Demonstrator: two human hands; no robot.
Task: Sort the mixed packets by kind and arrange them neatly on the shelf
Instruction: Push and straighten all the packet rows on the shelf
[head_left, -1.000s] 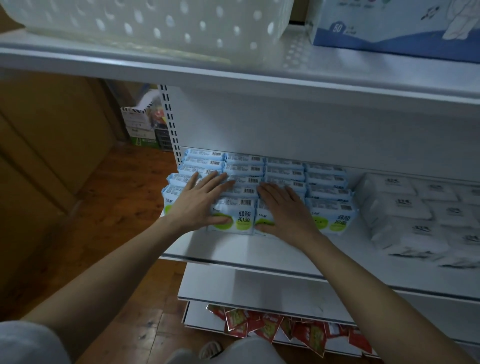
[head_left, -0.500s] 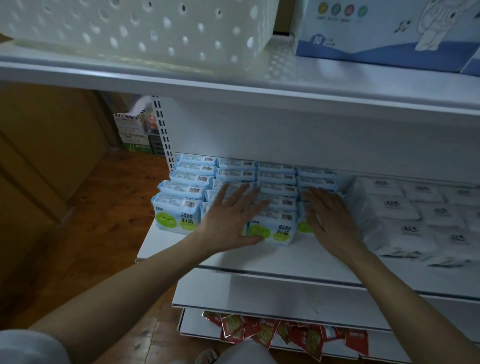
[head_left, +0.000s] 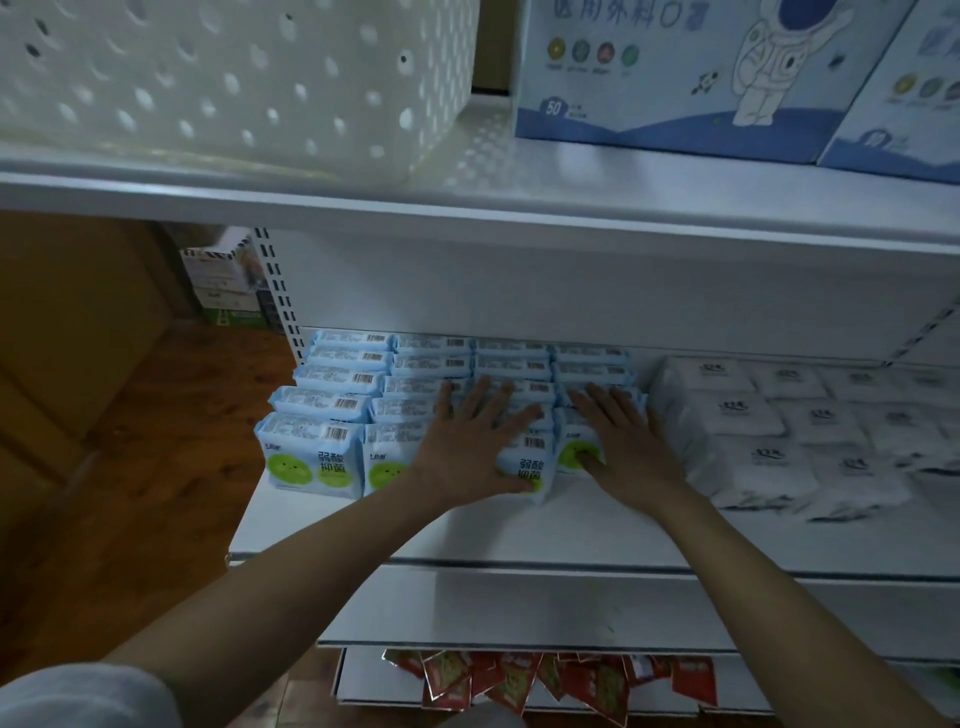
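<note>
I have both palms flat on the blue packets (head_left: 332, 447), which stand in four rows running from the front of the middle shelf (head_left: 571, 525) to its back wall. My left hand (head_left: 470, 447) lies over the two middle rows, fingers spread and straight on the packet tops, with the thumb hooked over the face of the front packet. My right hand (head_left: 621, 441) covers the rightmost row the same way, fingers straight on top and thumb on the green circle of the front packet. Neither hand grips anything; I read this as pressing and squaring, the flat palms levelling the tops while the thumbs push the fronts into line. The two left rows look tidy, their barcodes all turned the same way. Just beside the blue rows on the right lie the white packets (head_left: 743, 415), touching or nearly touching them, and already grouped apart by kind, though they lie looser. The sorting looks largely done here; what remains seems to be neatening. Red packets (head_left: 519, 680) lie jumbled on the bottom shelf. Above sit a white basket (head_left: 234, 83) and blue boxes (head_left: 675, 78).
</note>
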